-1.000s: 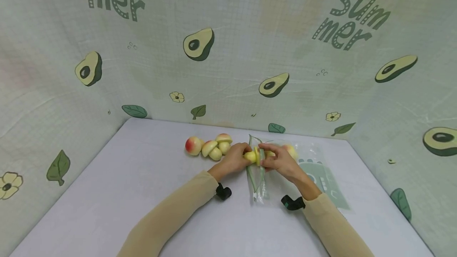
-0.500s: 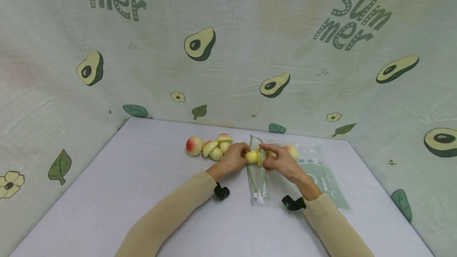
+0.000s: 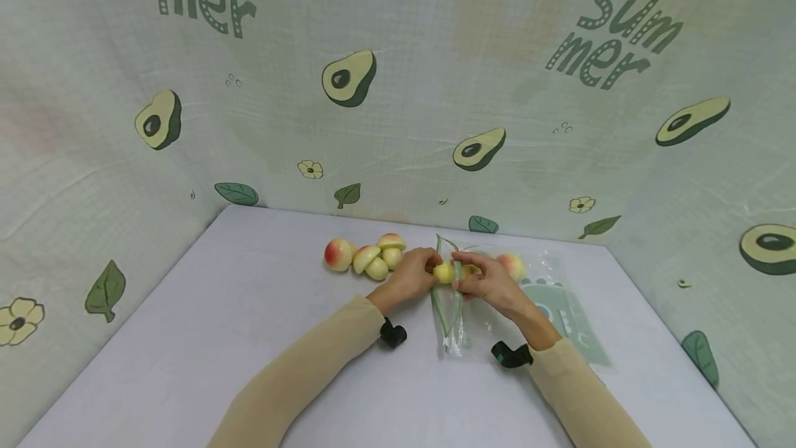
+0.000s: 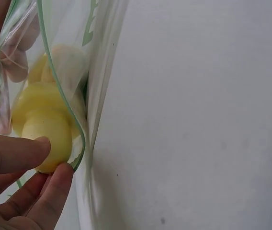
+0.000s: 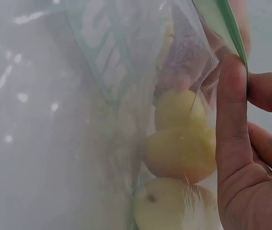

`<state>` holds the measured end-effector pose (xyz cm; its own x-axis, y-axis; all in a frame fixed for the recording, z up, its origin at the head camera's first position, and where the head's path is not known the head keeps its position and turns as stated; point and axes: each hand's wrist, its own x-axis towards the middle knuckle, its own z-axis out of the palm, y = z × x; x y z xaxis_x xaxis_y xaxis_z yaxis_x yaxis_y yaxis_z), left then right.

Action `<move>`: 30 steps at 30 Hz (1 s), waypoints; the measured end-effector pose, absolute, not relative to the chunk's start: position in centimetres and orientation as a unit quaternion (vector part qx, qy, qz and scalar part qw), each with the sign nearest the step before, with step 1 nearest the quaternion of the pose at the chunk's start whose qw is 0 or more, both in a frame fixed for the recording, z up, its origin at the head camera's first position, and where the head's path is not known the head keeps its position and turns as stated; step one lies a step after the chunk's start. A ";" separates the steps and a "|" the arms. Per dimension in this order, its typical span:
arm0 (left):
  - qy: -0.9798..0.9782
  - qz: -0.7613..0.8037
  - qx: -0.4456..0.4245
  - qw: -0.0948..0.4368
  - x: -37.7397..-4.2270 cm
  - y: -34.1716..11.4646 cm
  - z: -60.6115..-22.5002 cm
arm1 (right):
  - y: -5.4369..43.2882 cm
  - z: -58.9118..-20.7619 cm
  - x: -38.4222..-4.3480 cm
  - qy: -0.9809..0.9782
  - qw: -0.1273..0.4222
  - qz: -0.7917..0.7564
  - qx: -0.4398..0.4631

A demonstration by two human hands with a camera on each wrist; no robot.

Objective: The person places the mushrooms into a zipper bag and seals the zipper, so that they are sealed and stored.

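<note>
My left hand (image 3: pixel 412 274) pinches a yellow toy mushroom (image 4: pixel 48 136) by its stem, thumb on one side and fingers on the other. The mushroom's cap is inside the mouth of a clear zip bag (image 3: pixel 485 337) with green seal strips and a pale green print. My right hand (image 3: pixel 491 283) grips the bag's rim, holding the mouth apart. Through the plastic, the right wrist view shows the mushroom's reddish-yellow cap (image 5: pixel 181 151) beside a pale round piece (image 5: pixel 160 203). In the head view a yellow-red piece (image 3: pixel 513 267) lies inside the bag, right of my right hand.
Left of the bag, several yellow-and-red mushroom pieces (image 3: pixel 376 267) lie together, with a round red-yellow one (image 3: pixel 338 254) at their left end. The white tabletop (image 3: pixel 249 296) meets a printed cloth wall (image 3: pixel 398 109) at the back and sides.
My left hand has moved slightly right, pushing the mushroom cap first through the bag's mouth. The right hand stays in place on the rim.
</note>
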<state>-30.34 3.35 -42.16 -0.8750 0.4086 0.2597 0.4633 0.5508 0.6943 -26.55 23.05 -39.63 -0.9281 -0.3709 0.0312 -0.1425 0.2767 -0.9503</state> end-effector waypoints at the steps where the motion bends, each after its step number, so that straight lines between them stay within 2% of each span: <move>1: -0.879 -0.406 -0.248 0.033 -30.3 3.4 -42.2 | 23.1 -39.7 -26.6 0.794 0.099 -0.578 -0.160; 30: -0.869 -0.427 -0.245 0.040 -29.6 2.4 -42.1 | 23.6 -40.3 -27.1 0.794 0.094 -0.580 -0.159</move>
<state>-29.57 2.44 -42.14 -0.8767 0.3924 0.2783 0.4601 0.5152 0.7231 -27.05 23.57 -40.28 -0.9317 -0.3613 0.0359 -0.1442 0.2774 -0.9499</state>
